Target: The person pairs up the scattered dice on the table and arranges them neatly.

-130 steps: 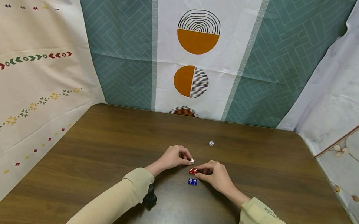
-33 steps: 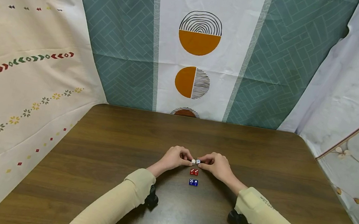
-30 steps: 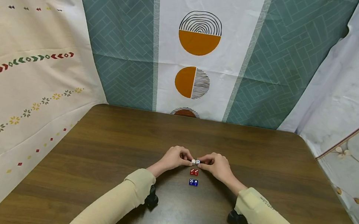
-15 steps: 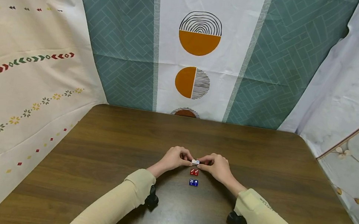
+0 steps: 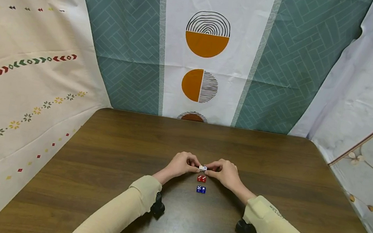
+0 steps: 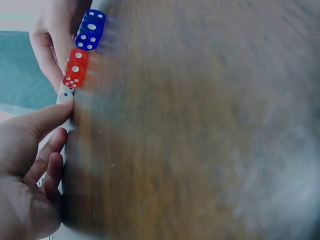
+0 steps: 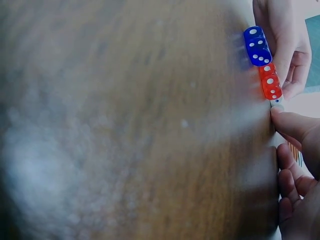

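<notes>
In the head view, two white dice sit side by side in the middle of the table. My left hand (image 5: 180, 163) pinches the left white die (image 5: 201, 168) between thumb and fingers, and my right hand (image 5: 226, 174) does the same with the right white die (image 5: 205, 168). Nearer to me lies a pair of red dice (image 5: 201, 178), set side by side. A pair of blue dice (image 5: 201, 189) forms another row in front of the red ones. From the left wrist, the white die (image 6: 66, 96) shows partly behind my left thumb (image 6: 52, 116).
The brown wooden table (image 5: 127, 140) runs back to a patterned cloth (image 5: 128, 47). More cloth hangs along the left and right sides. A black wrist camera (image 5: 158, 206) is strapped under my left wrist, another camera (image 5: 243, 228) under my right.
My right hand has left the red dice and brought the far white die beside the left one. Over the last second the gap between the white dice has closed; my left hand stays nearly still.
</notes>
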### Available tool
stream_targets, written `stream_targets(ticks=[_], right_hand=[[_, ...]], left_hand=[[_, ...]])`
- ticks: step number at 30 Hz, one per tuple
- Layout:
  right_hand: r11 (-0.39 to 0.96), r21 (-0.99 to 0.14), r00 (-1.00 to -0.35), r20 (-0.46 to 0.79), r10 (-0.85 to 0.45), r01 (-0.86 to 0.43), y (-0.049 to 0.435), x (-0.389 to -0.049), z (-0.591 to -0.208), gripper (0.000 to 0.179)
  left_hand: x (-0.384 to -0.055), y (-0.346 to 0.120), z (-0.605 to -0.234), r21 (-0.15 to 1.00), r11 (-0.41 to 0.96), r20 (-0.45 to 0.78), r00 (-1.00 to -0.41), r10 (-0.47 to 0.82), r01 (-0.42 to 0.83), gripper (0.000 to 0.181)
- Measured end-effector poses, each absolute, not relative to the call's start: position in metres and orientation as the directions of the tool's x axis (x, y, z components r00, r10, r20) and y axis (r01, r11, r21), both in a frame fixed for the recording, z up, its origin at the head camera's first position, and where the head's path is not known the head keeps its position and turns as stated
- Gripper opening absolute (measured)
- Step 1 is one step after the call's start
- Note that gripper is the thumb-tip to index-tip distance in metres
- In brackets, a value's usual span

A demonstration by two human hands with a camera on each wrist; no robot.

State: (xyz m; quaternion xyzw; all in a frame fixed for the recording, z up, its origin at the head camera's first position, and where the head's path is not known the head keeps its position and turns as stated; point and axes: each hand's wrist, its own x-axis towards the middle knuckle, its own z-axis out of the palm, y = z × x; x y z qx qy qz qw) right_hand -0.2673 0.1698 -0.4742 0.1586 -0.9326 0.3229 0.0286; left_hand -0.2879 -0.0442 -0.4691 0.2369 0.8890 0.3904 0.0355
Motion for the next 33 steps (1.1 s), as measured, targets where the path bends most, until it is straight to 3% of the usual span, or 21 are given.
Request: stream_targets(ticks=[33], right_hand=[[0.735, -0.588, -0.94, 0.172, -0.294, -0.337, 0.17, -0.2677, -0.4757, 0.02]], left_hand=[[-0.2889, -0.0455, -0.4742, 0.723, 0.576, 0.117, -0.889, 0.443, 0.382, 0.009]])
